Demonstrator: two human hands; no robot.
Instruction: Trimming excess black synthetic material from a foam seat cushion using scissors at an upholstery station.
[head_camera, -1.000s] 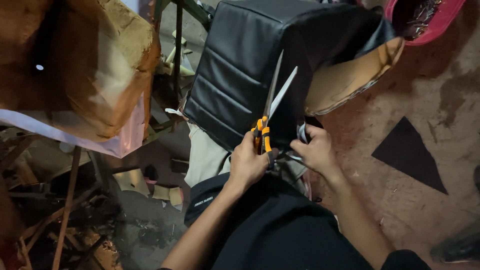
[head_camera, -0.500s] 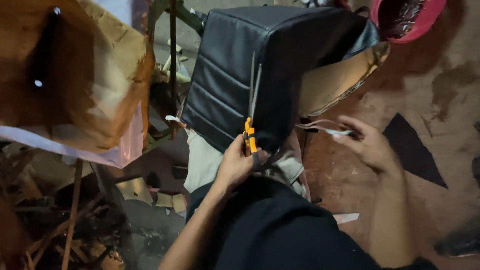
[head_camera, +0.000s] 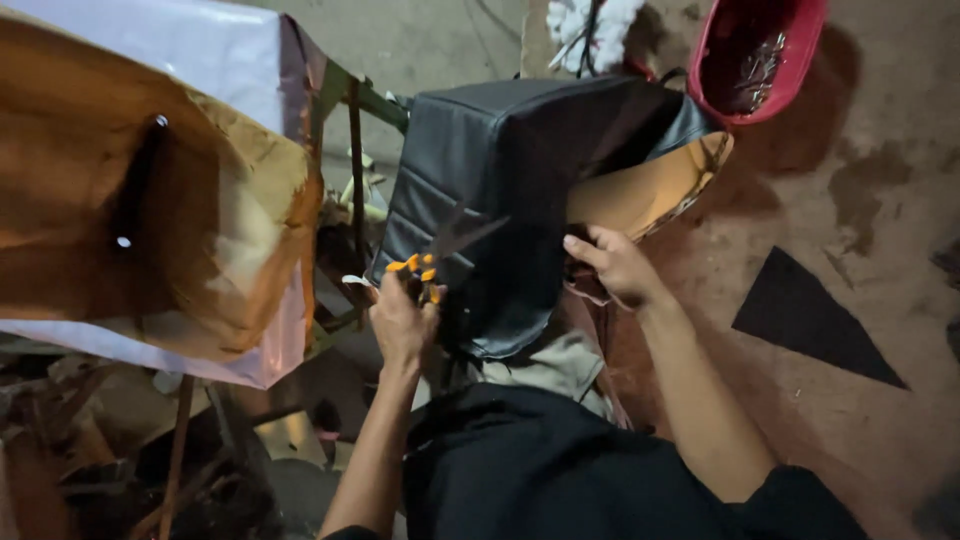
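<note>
A black quilted seat cover (head_camera: 500, 180) fills the centre. Against its lower left, the left hand (head_camera: 402, 322) grips orange-handled scissors (head_camera: 440, 255); the right hand (head_camera: 618, 265) pinches its right edge, below a red basin (head_camera: 800, 60).

Red basin (head_camera: 790, 45), at 1 o'clock: small metal bits inside. White fluffy wad (head_camera: 590, 25), at 12 o'clock, just beside the basin. Black triangular offcut (head_camera: 805, 320), at 3 o'clock, flat on the stained floor (head_camera: 880, 180). Brown-and-white sheeted frame (head_camera: 150, 200), at 9 o'clock. Green metal bar (head_camera: 345, 90), at 11 o'clock, beside the frame.
</note>
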